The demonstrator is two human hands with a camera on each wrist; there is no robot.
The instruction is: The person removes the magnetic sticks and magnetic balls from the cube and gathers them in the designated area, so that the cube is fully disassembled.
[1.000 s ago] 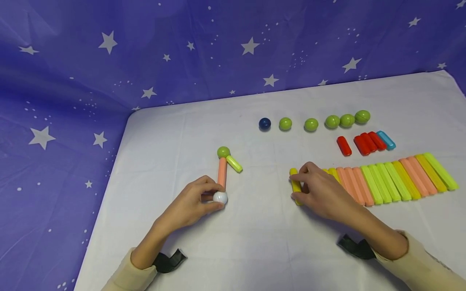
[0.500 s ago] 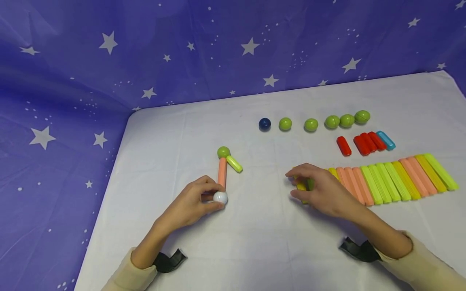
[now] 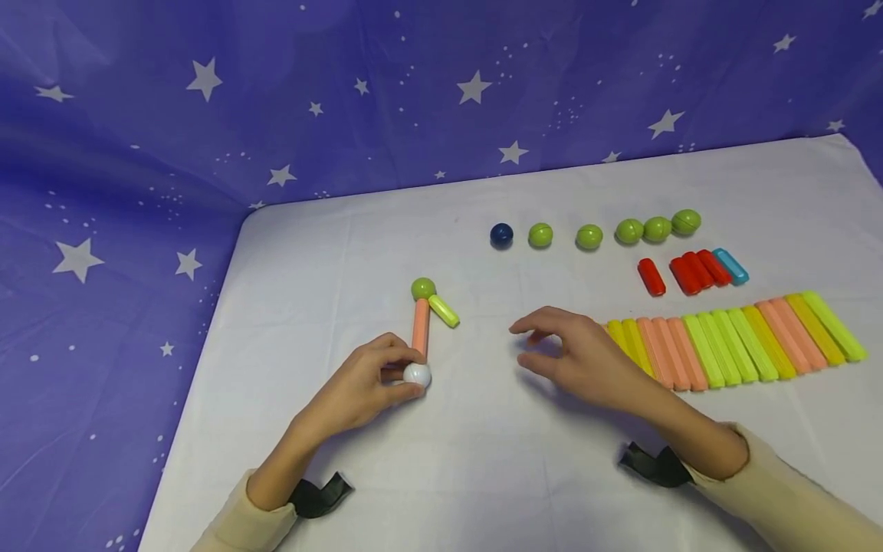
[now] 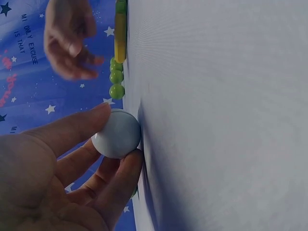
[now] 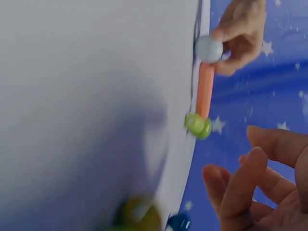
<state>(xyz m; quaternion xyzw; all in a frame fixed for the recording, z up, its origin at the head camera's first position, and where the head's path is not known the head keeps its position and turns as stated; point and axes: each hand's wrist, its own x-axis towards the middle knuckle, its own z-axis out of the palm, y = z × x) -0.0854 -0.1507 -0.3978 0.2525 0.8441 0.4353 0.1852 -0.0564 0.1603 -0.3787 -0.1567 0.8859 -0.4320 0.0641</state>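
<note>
My left hand (image 3: 362,383) pinches a white ball (image 3: 417,375) between thumb and fingers, low over the white cloth. The ball sits at the near end of a salmon-pink stick (image 3: 420,330), whose far end meets a green ball (image 3: 423,289). From that green ball a short lime stick (image 3: 444,311) slants toward the right. To the right, my right hand (image 3: 579,356) hovers with nothing between its parted thumb and fingers. In the right wrist view its fingers (image 5: 238,185) are loosely bent. It covers the left end of a row of sticks.
Long yellow, salmon and lime sticks (image 3: 731,345) lie side by side at right. Behind them are several red short sticks (image 3: 693,272) and a blue one (image 3: 731,266). Farther back, a dark blue ball (image 3: 502,235) and several green balls (image 3: 589,236) form a line.
My right hand has let go of a yellow stick at the row's left end and moved left, away from it. The left hand and white ball have stayed in place.
</note>
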